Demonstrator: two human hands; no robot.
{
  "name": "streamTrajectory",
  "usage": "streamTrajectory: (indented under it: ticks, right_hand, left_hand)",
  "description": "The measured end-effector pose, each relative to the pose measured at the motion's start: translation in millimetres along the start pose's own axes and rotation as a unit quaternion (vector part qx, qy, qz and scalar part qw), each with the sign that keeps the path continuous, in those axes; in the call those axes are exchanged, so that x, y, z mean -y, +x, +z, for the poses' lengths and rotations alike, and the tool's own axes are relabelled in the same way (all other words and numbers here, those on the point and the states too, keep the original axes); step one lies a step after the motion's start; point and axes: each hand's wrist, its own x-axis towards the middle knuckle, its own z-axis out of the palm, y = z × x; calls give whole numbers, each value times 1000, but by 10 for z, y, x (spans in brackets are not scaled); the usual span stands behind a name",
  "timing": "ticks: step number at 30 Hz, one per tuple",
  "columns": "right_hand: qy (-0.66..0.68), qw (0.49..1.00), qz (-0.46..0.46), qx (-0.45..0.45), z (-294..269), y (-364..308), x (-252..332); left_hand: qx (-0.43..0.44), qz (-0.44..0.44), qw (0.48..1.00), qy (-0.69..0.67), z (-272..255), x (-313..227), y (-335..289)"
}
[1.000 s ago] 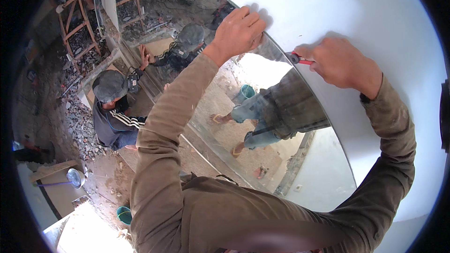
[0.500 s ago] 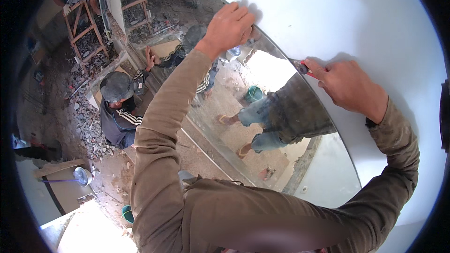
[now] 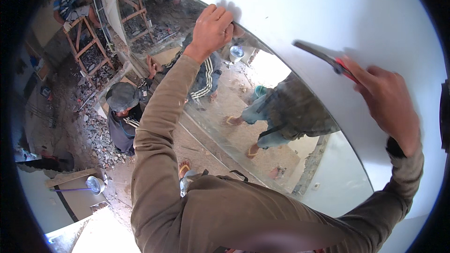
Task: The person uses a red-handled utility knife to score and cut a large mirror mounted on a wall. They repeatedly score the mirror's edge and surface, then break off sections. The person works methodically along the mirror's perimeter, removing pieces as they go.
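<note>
Bright daylight; white wall (image 3: pixel 375 14) near glare; soft shadow behind left hand (image 3: pixel 212 30); right hand (image 3: pixel 386 100) blurred; rim bent, black.

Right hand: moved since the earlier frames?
Yes. The right hand with the red-handled tool has drawn back rightward from the wall's curved edge, where it was before.
</note>
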Motion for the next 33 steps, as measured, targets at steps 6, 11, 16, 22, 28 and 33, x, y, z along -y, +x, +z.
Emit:
streamTrajectory:
  ticks: [6, 11, 16, 22, 28, 33]
  right_hand:
    - [50, 991, -102, -69, 420, 873, 266]
    - [22, 992, -123, -9, 388, 1396, 457]
    - [2, 988, -151, 29, 405, 1660, 550]
    - [39, 973, -211, 86, 446, 1431, 352]
    - [82, 968, -228, 66, 532, 1204, 285]
    - [82, 972, -216, 45, 541, 1017, 237]
  left_hand:
    - [-1, -4, 1000, -15, -25, -15, -9]
    - [-4, -17, 1000, -23, -12, -38, -51]
    - [9, -21, 999, -22, 19, -17, -88]
    - [-21, 13, 1000, -6, 62, 57, -73]
    - [-8, 22, 1000, 7, 54, 77, -96]
    - [-6, 26, 1000, 5, 49, 84, -90]
